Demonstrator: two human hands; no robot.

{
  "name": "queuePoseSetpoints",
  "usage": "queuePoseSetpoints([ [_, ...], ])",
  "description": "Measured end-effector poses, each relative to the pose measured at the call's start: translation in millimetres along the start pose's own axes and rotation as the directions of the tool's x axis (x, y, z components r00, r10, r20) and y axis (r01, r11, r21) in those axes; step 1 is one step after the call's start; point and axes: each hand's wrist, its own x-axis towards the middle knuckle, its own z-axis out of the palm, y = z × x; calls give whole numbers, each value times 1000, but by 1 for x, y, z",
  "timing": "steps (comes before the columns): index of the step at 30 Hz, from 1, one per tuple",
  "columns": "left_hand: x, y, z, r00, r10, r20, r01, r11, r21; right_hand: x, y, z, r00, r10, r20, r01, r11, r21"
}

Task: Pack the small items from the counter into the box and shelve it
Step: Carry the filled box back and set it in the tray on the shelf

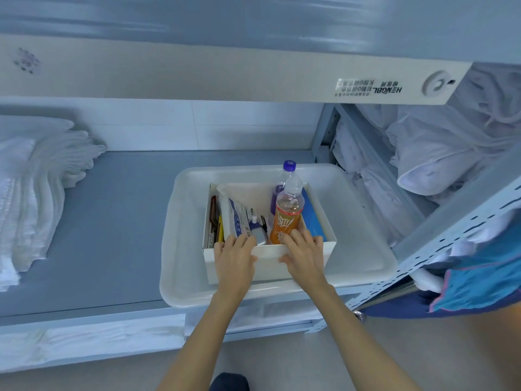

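- The white box (270, 258) sits inside a white tray (180, 249) on the grey shelf (112, 221), toward the right end of the shelf.
- The left hand (234, 261) grips the near wall of the box left of centre: fingers curl over the rim into the box, thumb pressed on the outer face.
- The right hand (304, 258) grips the same near wall right of centre, fingers over the rim, thumb outside. The two thumbs lie near each other, apart.
- Box contents: an orange-labelled bottle (287, 215) upright, just beyond the right hand's fingers; a purple-capped bottle (282, 182) behind it; a white-and-blue packet (234, 215) leaning at the left, just beyond the left hand's fingers.
- Folded white linen (31, 193) is stacked at the left end of the shelf, well apart from the tray.
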Motion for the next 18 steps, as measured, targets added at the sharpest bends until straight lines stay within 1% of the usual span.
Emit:
queuePoseSetpoints([
  [3,-6,-1,6,999,32,-1,-32,999,3,-4,2,5,1000,-3,10,3,999,34],
  [6,-12,-3,14,997,23,77,-21,999,-26,-10,4,11,996,-16,89,6,994,105],
  [8,-14,-4,17,991,23,135,-20,1000,-25,-11,5,15,989,-3,150,-20,989,147],
  [11,-13,-5,18,986,32,166,-29,999,-24,-10,5,16,982,39,187,-79,974,212],
  [14,-14,-7,19,983,38,177,-31,999,-42,-11,5,15,977,51,207,-96,973,211],
  [18,-16,-10,21,980,82,182,-71,995,-63,-12,14,8,961,-7,276,-50,979,199],
])
